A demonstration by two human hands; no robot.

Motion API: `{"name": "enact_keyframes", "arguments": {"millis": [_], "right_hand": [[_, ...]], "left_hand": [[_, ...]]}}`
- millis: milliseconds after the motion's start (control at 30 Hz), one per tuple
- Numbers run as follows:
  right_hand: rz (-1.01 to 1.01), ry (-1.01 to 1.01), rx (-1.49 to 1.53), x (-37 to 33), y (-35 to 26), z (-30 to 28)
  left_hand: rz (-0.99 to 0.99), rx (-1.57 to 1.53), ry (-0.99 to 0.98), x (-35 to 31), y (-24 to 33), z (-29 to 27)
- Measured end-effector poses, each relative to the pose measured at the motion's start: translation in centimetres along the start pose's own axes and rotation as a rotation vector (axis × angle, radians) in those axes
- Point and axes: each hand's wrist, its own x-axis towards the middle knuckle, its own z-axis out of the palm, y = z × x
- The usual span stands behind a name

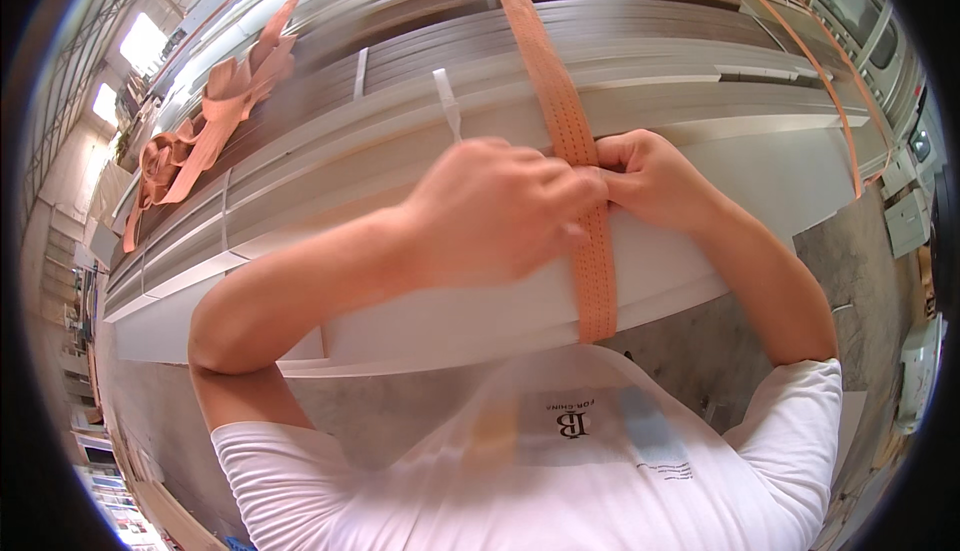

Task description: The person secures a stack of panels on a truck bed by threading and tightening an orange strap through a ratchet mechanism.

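Note:
A wide orange webbing strap (595, 296) runs down over a tall stack of long boards and panels (690, 261). My right hand (660, 183) is closed at the strap's right edge, thumb and forefinger pinched on the webbing. From the left, my left hand (500, 213) reaches across the strap, its fingers curled against it beside the right fingertips. Motion blurs the left hand slightly, and its far fingers are partly hidden. Just behind it a narrow white band (447, 101) sticks up from the stack.
At the far left, a bunched orange strap (228, 91) hangs over the stack. Another orange strap (845, 131) crosses its right end. Grey concrete floor (680, 351) shows between the stack and my body. A vehicle with windows (860, 11) stands at the back right.

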Motion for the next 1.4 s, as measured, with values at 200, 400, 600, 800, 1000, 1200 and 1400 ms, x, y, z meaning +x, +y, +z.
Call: {"name": "enact_keyframes", "arguments": {"millis": [200,400,600,800,1000,1200,1400], "right_hand": [[0.045,0.105,-0.376,-1.5,-2.0,0.4],[-0.068,0.374,-0.481,-7.2,-1.5,2.7],[-0.466,0.74,-0.539,-13.4,2.0,6.3],[-0.356,0.803,-0.045,-19.9,6.8,7.4],[-0.241,0.734,0.091,-22.4,13.6,7.0],[-0.065,0.614,0.131,-27.0,18.9,7.1],[-0.016,0.534,0.056,-27.4,19.3,8.1]], "left_hand": [[-0.066,-0.015,-0.181,-1.0,0.2,0.8],[-0.035,-0.12,-0.013,-3.0,-0.4,3.1],[0.029,-0.132,0.12,-3.1,-0.7,4.1],[0.075,-0.048,0.098,-2.7,-0.2,4.0],[-0.044,0.037,0.125,-2.2,4.0,3.6],[-0.446,-0.052,0.319,-5.5,13.6,4.4],[-0.535,-0.512,0.24,-14.5,26.0,17.3]]}}
